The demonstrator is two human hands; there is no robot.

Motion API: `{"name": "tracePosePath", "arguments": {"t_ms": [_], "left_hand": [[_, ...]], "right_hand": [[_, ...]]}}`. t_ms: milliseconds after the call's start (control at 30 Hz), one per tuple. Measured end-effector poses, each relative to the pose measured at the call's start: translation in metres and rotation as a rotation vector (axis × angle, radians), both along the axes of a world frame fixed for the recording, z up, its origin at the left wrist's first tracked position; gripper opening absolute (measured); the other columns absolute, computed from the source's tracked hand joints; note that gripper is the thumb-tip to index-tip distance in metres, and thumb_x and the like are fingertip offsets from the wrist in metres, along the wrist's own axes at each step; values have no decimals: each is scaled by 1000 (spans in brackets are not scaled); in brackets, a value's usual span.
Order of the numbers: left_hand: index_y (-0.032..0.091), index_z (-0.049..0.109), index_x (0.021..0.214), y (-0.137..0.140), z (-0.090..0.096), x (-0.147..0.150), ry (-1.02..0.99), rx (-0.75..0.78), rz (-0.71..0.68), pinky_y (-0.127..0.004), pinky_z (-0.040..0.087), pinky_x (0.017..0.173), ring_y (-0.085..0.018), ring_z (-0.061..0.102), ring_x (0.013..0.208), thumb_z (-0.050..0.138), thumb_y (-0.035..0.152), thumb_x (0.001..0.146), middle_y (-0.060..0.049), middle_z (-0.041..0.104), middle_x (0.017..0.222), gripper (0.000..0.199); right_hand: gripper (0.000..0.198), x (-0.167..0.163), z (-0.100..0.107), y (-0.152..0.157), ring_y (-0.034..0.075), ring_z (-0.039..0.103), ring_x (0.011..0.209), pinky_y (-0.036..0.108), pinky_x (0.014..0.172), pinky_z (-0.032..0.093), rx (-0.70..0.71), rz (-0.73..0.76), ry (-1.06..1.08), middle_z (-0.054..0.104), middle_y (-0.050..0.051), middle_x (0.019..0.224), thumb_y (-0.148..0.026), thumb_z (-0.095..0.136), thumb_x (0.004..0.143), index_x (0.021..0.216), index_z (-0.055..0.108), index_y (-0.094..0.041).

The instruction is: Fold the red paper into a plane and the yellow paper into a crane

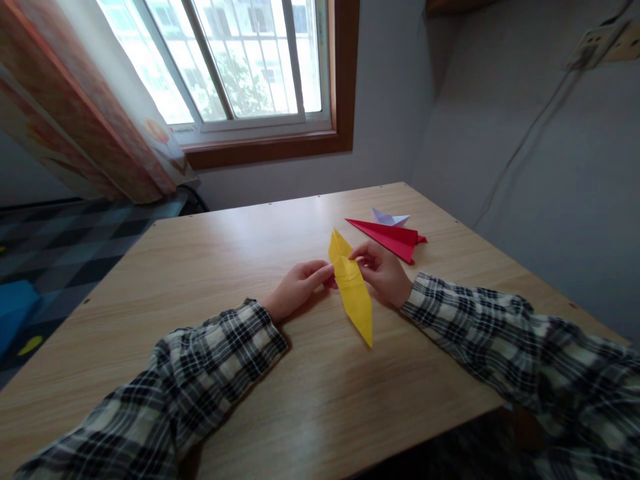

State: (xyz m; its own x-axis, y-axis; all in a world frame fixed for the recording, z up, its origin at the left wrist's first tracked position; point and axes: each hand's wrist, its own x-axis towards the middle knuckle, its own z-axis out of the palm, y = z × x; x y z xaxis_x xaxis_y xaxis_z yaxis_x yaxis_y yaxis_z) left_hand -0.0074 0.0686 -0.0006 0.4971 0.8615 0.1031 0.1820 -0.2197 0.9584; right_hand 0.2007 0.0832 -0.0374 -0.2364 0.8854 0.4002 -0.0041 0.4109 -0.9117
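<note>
Between my hands is a folded sheet of yellow paper, long and narrow with pointed ends and creases across its middle. My left hand pinches its left edge between thumb and fingers. On the opposite edge, my right hand grips the paper near the creases, its thumb on the upper face. The near tip points toward me, just over the table. Behind my right hand lies a red paper plane, and a small white paper boat stands just beyond it.
The wooden table has its right side close to a grey wall. A window and a flowered curtain are at the back. On the left is a checked cloth surface with a blue object on it.
</note>
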Motion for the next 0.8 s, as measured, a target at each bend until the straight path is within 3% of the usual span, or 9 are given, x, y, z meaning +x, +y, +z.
{"name": "tracePosePath", "arguments": {"t_ms": [100, 367, 800], "left_hand": [[15, 66, 86, 0, -2, -1, -15, -22, 15, -30, 46, 76, -16, 58, 78, 61, 47, 90, -4, 65, 82, 33], [15, 58, 74, -1, -2, 0, -79, -128, 66, -24, 38, 62, -12, 49, 67, 67, 45, 83, 0, 56, 72, 33], [15, 56, 76, 3, -7, 1, -250, -187, 123, -24, 42, 68, -12, 51, 73, 69, 37, 82, 0, 55, 76, 26]], "right_hand": [[22, 0, 3, -1, 15, 62, 76, 27, 61, 51, 16, 0, -33, 63, 2, 88, -38, 72, 85, 95, 61, -22], [18, 0, 4, -5, 11, 61, 70, 23, 55, 48, 77, 23, -95, 64, 1, 92, -23, 65, 84, 101, 62, -21], [38, -1, 6, -10, 12, 62, 72, 25, 59, 53, 167, 92, -179, 71, 4, 105, -18, 62, 85, 122, 66, -25]]}}
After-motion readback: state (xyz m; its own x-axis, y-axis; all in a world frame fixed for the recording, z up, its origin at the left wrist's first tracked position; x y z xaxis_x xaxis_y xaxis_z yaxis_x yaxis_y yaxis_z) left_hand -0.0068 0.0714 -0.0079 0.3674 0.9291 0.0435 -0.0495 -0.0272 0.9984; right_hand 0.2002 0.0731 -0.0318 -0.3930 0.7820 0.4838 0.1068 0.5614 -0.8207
